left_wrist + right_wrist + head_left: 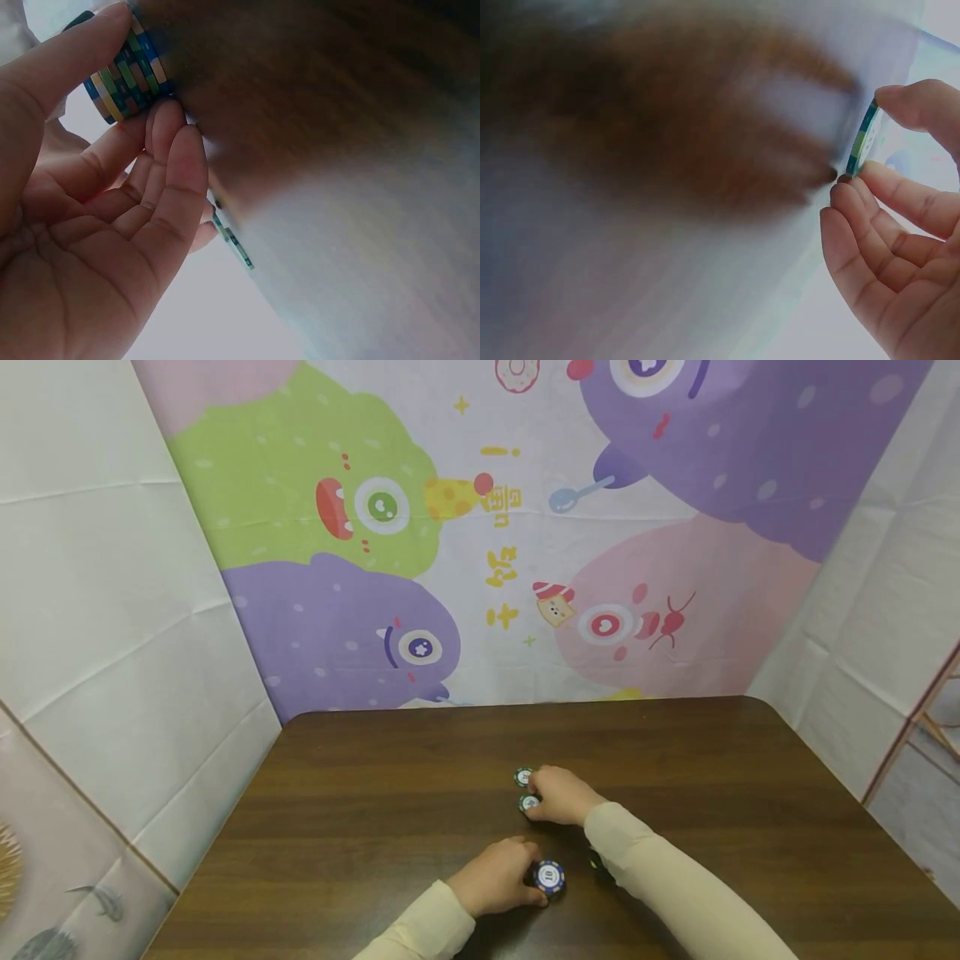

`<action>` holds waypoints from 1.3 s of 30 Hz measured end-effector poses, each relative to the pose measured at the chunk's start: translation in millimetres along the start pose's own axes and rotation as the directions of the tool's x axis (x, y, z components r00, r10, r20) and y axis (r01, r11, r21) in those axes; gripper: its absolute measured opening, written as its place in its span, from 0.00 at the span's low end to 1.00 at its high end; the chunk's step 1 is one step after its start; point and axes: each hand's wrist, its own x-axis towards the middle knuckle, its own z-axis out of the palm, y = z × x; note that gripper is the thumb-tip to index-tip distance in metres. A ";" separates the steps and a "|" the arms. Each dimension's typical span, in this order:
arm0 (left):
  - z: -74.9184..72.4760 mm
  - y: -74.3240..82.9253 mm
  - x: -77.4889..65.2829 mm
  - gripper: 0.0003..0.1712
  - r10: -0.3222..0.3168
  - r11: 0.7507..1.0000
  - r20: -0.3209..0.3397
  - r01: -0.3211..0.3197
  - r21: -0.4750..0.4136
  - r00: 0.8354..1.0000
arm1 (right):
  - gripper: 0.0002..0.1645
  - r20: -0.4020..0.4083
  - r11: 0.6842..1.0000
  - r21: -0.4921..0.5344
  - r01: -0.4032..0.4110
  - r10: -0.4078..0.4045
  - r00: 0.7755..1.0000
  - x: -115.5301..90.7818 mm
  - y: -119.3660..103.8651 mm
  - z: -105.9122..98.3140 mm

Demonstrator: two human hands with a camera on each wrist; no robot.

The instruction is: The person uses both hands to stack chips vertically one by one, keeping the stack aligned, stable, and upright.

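Note:
My left hand (497,877) is at the near middle of the table, its thumb and fingers round a stack of poker chips (131,79). A blue chip (550,877) marked 10 tops that stack, and green, blue and yellowish edges show below it in the left wrist view. Farther off and to the right, my right hand (561,795) pinches a green-edged poker chip (862,139) between thumb and fingertips, close to the tabletop. Just beyond lies another green poker chip (522,777), partly covered by the right fingers in the head view.
The brown wooden table (360,810) has rounded far corners. A cartoon-print cloth (420,535) hangs behind its far edge, with pale cloth walls at both sides. Beneath the right sleeve (667,872) peeks a small dark thing (596,862) with a yellow-green mark, mostly hidden.

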 end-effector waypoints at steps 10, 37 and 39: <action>-0.1 0.2 0.2 0.20 -0.010 1.000 0.004 0.010 -0.003 1.000 | 0.17 -0.010 0.999 0.034 0.028 -0.028 1.000 -21.6 4.0 -10.8; 2.6 -2.9 2.4 0.21 0.008 0.997 0.015 -0.007 -0.073 1.000 | 0.14 -0.031 0.970 0.083 0.228 -0.226 0.974 -81.8 -12.0 -27.5; 2.3 -2.8 2.2 0.21 0.006 0.998 0.011 -0.006 -0.066 1.000 | 0.14 -0.026 0.968 0.089 0.233 -0.232 0.972 -85.7 -13.5 -27.0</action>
